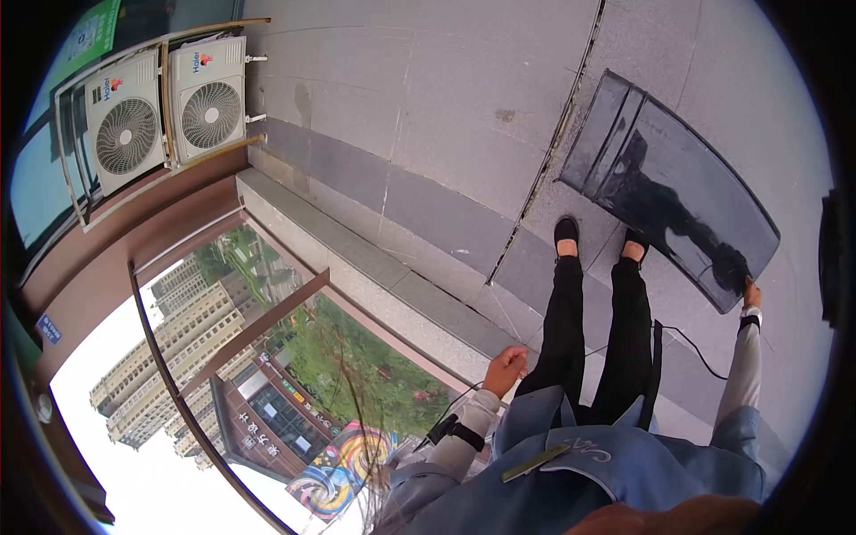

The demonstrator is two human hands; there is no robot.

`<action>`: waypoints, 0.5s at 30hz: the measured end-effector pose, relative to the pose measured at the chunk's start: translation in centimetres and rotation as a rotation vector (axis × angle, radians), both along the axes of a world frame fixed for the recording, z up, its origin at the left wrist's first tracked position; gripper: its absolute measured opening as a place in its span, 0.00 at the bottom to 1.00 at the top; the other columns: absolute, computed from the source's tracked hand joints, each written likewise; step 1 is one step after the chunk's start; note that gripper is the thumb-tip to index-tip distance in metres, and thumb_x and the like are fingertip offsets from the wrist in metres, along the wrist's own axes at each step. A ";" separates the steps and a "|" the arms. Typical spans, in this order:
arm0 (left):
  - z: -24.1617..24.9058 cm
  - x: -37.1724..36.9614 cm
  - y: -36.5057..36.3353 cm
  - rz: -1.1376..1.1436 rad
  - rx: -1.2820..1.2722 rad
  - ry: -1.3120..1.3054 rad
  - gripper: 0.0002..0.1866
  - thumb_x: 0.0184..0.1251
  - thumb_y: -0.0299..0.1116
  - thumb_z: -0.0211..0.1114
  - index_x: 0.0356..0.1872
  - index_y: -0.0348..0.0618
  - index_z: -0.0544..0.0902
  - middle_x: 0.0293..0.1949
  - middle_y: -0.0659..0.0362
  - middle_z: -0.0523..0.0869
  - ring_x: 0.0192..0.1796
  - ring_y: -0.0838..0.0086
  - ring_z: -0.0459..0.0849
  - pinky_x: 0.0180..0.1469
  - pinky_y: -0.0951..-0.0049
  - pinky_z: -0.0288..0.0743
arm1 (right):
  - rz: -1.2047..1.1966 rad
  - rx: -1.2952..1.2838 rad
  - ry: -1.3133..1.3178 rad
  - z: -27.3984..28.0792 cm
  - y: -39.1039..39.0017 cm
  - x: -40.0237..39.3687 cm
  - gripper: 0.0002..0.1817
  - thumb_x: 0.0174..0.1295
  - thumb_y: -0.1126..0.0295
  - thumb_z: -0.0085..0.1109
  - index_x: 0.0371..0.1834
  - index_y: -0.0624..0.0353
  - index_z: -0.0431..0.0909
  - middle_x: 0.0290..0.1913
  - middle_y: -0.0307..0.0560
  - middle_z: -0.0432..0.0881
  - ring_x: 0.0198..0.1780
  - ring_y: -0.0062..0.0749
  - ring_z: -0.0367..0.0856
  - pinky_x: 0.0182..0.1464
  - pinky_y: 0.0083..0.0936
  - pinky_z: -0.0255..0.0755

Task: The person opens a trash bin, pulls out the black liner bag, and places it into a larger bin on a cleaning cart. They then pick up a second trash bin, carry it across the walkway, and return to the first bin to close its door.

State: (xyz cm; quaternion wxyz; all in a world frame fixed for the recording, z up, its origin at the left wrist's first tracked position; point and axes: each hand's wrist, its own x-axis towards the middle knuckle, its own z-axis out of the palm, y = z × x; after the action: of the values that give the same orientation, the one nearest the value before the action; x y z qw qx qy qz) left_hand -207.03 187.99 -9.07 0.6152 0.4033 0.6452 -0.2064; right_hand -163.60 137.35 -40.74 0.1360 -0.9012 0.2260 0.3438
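Note:
My right hand (753,292) grips the lower right corner of a large dark glossy panel (687,192). The panel is roughly rectangular, with rounded edges and a raised ridge across its far end. It stretches away from my hand over the paving, beside my feet, and its surface is smudged and reflects dark shapes. My left hand (506,371) hangs beside my left thigh with its fingers curled in, and nothing shows in it. Both wrists carry dark straps, and a thin cable runs near each arm.
A narrow drain slot (548,165) crosses the grey paving (446,107) ahead of my shoes (566,230). To the left runs a stone ledge (383,259) under a framed glass pane reflecting buildings and trees. Two outdoor air-conditioner units (211,98) hang on a frame at the upper left.

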 end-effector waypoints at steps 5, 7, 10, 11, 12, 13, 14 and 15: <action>0.5 -1.8 1.4 0.069 -0.017 0.015 0.09 0.56 0.31 0.53 0.37 0.41 0.74 0.25 0.64 0.75 0.26 0.82 0.74 0.29 0.84 0.68 | 0.360 0.098 -0.035 -1.4 -0.7 -0.4 0.34 0.53 0.43 0.36 0.35 0.70 0.74 0.33 0.60 0.77 0.39 0.50 0.75 0.40 0.36 0.64; 0.0 -3.6 1.3 0.124 0.005 0.033 0.09 0.55 0.30 0.53 0.38 0.41 0.74 0.26 0.64 0.75 0.26 0.83 0.74 0.29 0.84 0.68 | 0.518 -0.184 -0.125 0.3 3.7 0.4 0.32 0.55 0.46 0.32 0.33 0.68 0.74 0.35 0.64 0.75 0.41 0.56 0.71 0.43 0.41 0.63; 0.0 -5.2 1.1 0.167 0.005 0.039 0.09 0.56 0.30 0.53 0.37 0.40 0.74 0.25 0.64 0.75 0.25 0.83 0.74 0.27 0.84 0.67 | 0.534 -0.144 -0.301 5.9 18.1 0.8 0.20 0.54 0.55 0.43 0.34 0.63 0.73 0.35 0.58 0.76 0.43 0.53 0.71 0.44 0.39 0.64; 0.1 -5.5 1.1 0.195 0.019 0.058 0.09 0.56 0.31 0.53 0.36 0.40 0.74 0.24 0.64 0.75 0.24 0.83 0.73 0.26 0.84 0.66 | 0.583 -0.023 -0.346 7.7 23.3 0.7 0.17 0.54 0.58 0.45 0.33 0.62 0.73 0.33 0.56 0.76 0.40 0.51 0.72 0.42 0.38 0.65; 0.1 -5.7 1.1 0.230 0.024 0.056 0.09 0.56 0.31 0.53 0.36 0.40 0.74 0.24 0.64 0.76 0.24 0.83 0.74 0.25 0.85 0.66 | 0.609 0.078 -0.382 9.0 28.2 0.3 0.15 0.54 0.60 0.45 0.32 0.61 0.73 0.33 0.56 0.76 0.38 0.51 0.73 0.40 0.36 0.66; 0.1 -5.9 1.0 0.244 0.018 0.047 0.09 0.56 0.31 0.53 0.36 0.40 0.74 0.24 0.64 0.76 0.24 0.83 0.74 0.25 0.85 0.66 | 0.677 0.174 -0.358 10.1 32.7 0.0 0.15 0.54 0.59 0.45 0.33 0.60 0.73 0.32 0.57 0.76 0.37 0.51 0.74 0.39 0.36 0.67; 0.0 -6.3 0.9 0.268 0.002 0.042 0.08 0.56 0.31 0.53 0.36 0.40 0.74 0.24 0.64 0.76 0.24 0.83 0.74 0.25 0.85 0.66 | 0.689 0.241 -0.316 11.2 37.3 -0.7 0.15 0.54 0.59 0.46 0.32 0.61 0.72 0.31 0.57 0.76 0.37 0.51 0.73 0.39 0.35 0.67; -0.1 -6.7 0.9 0.297 -0.003 0.040 0.08 0.56 0.31 0.53 0.36 0.41 0.74 0.24 0.64 0.76 0.24 0.83 0.74 0.25 0.85 0.66 | 0.748 0.273 -0.297 11.7 41.4 -1.4 0.16 0.54 0.59 0.46 0.32 0.61 0.72 0.30 0.58 0.76 0.36 0.52 0.73 0.39 0.36 0.66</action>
State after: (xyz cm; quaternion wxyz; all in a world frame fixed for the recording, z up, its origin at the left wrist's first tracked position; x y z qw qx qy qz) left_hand -213.68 188.89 -9.16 0.6264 0.2983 0.7097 -0.1223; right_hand -165.04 178.77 -29.02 0.1512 -0.9346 -0.1863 0.2627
